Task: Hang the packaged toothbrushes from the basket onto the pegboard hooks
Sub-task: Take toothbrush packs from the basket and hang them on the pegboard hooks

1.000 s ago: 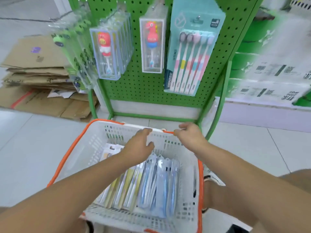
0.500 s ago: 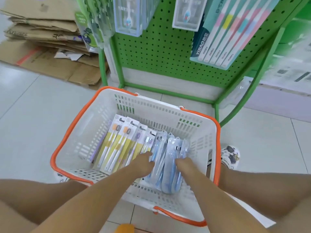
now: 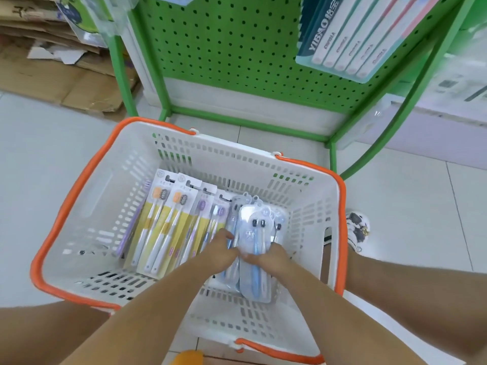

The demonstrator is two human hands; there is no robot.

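Toothbrush packs lying in the white, orange-rimmed basket [image 3: 87, 196] on the tiled floor [image 3: 52, 143], in front of the green pegboard stand [image 3: 232, 48]. Largest first: flattened cardboard [image 3: 52, 75] piled at far left beside the stand. On the pegboard's upper right, hanging multi-pack of pastel brushes [image 3: 350, 40], only its lower part in frame. Inside the basket, a row of yellow-card packs [image 3: 163, 227] leaning side by side toward the left, purple-tinted ones next to them. To their right, a clear blister pack with blue brushes [image 3: 254, 233] raised above the others. Left hand [image 3: 221, 252] curled round that pack's left edge, right hand [image 3: 274, 258] curled round its right edge, both gripping near its middle, thumbs close together. Patterned shoe [image 3: 358, 229] just outside the basket's right wall.
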